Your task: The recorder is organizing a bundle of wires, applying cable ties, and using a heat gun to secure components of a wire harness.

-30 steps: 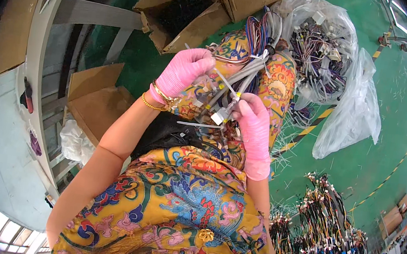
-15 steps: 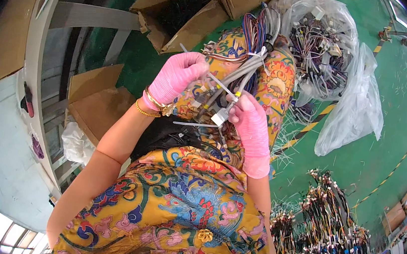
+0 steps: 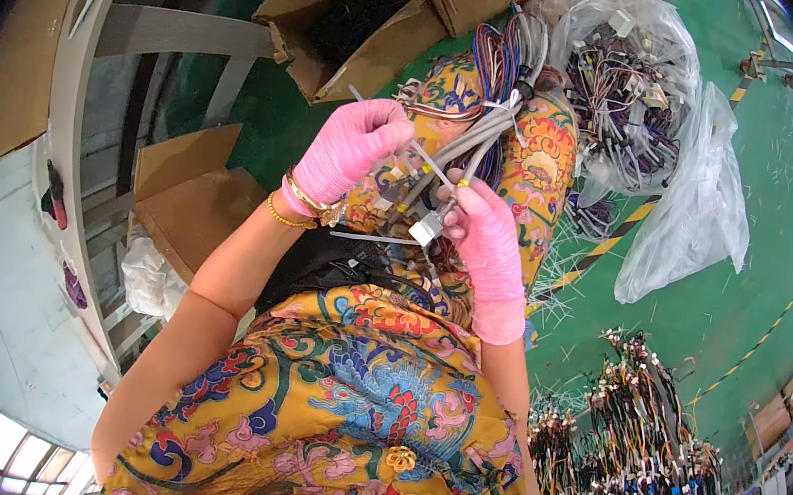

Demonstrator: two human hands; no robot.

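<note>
The left hand point(image 3: 354, 150) is closed, with thumb and finger pinching a white strap point(image 3: 432, 168), and the tail of it comes out on the far side of the glove. The right hand point(image 3: 493, 234) has its fingertips gathered on a grey cable point(image 3: 469, 170), at a yellow band point(image 3: 463, 183). The strap runs straight between both hands, over the lap. A white connector point(image 3: 426, 229) hangs just beside the right fingertips; if they touch it, I cannot tell.

One white tie point(image 3: 503, 106) already goes around the bundle of grey cables near the knees, so I judge the bundle partly tied. The strap in the hands keeps a long tail, not trimmed; whether it is locked, the fingers hide. A second strap point(image 3: 368, 237) also sticks out long toward the left, above the black cloth.

About the edges: the knees stand close on both sides of the bundle. On the left, a cardboard box point(image 3: 192, 195) lies near the left forearm, and beyond it is a metal frame point(image 3: 186, 31). On the right there seems more room for the elbow, until the plastic bag point(image 3: 687, 232) and, lower, the wire pile point(image 3: 631, 460).
</note>
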